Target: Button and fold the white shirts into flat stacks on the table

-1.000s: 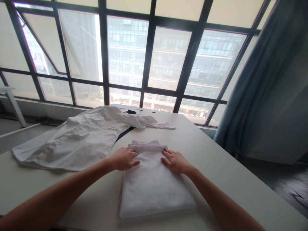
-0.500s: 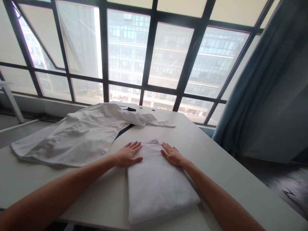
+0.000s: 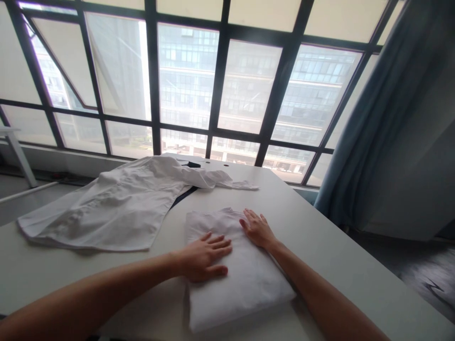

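A folded white cloth (image 3: 245, 289) lies flat on the white table (image 3: 327, 265), its near edge close to the table's front. My left hand (image 3: 206, 255) rests palm down across the cloth's left side, fingers spread. At the cloth's upper right corner, my right hand (image 3: 258, 229) lies with its fingers extended and touches the edge. Neither hand grips anything. Further left, a white garment (image 3: 106, 208) is spread out with wrinkles, one sleeve (image 3: 213, 179) stretching to the right.
A dark blue item (image 3: 183, 196) shows partly from under the spread garment, and a small dark object (image 3: 193, 165) lies behind it. Beyond the table are large windows. A blue-grey curtain (image 3: 369, 132) hangs at the right.
My left hand has moved from the cloth's upper left edge nearer to me and right, onto its surface. My right hand has barely shifted.
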Available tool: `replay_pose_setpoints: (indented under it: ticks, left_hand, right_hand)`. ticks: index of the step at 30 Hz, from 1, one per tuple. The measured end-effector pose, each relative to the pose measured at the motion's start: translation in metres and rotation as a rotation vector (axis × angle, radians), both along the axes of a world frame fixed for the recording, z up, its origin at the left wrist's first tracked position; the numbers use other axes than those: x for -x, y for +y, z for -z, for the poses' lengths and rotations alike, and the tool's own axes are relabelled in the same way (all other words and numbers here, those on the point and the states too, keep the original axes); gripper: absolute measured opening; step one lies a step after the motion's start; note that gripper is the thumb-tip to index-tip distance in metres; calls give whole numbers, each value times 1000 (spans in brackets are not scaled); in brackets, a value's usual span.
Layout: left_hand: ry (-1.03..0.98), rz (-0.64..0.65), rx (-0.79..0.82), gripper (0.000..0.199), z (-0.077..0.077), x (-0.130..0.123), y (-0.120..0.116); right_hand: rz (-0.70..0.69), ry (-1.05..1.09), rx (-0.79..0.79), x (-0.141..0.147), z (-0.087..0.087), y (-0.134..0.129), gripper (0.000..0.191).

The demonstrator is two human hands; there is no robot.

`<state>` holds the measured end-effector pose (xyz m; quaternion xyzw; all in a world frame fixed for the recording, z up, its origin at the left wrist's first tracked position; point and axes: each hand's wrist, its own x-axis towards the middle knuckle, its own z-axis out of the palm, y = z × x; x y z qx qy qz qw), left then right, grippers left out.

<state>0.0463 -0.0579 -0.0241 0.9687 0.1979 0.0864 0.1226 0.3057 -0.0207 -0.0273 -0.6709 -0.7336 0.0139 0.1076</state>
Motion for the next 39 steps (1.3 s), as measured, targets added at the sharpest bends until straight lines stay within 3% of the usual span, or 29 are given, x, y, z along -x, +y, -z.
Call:
replay_pose_setpoints:
  ticks: [4,9,14,17,21,24,27,30,32,35,39]
  left_hand:
    - [58,-110,39,67,2,8,22]
    - [128,-373,22,67,6,41,75]
    - [184,-650,6,63,10,78,109]
    - [221,-684,-23,63,6,76,100]
    - [282,-726,-139,69,-15,47,56]
    - [296,-673,-178,62,-32,26,19]
    - [148,-592,-196,59,-34,14,4]
    - [2,-455,-224,58,-17,12,15]
    - [29,-428,-157,65,-2,15,31]
    - [112,-479,-26,72,10,25,55]
    - [146,-562,13,70,10,39,72]
  right_hand:
    - [-122,54,-33,23,-11,-22,63]
    - [-426,56,128,54,-8,-44,68]
    - [-377,-21,201,34,-2,-25,70]
    - [-268,-57,226,8,-1,-10,63]
    - [-60,-99,106,-10,-5,-5,54]
    - [7,-27,12,2,-11,-14,54]
    - [-90,63,24,29,-14,-30,60]
    - [-233,82,97,49,-8,-41,65]
    - [-284,57,133,51,-3,-41,66]
    - [-251,10,150,39,2,-30,65]
    - [-276,4,160,19,-3,-23,67]
